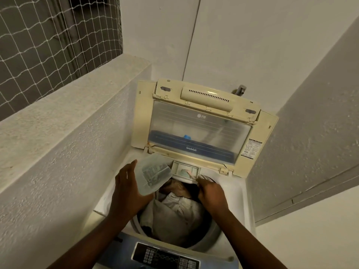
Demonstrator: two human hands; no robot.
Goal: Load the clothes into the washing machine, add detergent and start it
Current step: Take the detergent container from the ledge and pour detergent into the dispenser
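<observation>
A person stands over a top-loading washing machine (234,193), its lid (198,123) folded up against the wall. The left hand (127,191) has its grip wrapped around a cloudy plastic detergent container (153,175), which is tilted with its upper end beside the small detergent drawer (185,171) at the back rim of the tub. The right hand (210,193) reaches to the drawer's front edge, its grip closed there with fingers curled over the edge. Pale and pink material shows inside the drawer. Clothes (174,212), grey and dark, fill the drum below both hands. The control panel (165,257) sits at the near edge of the machine. A tap (240,89) sticks out behind the lid, and netting (48,35) covers the opening above a rough ledge (77,90) on the left.
</observation>
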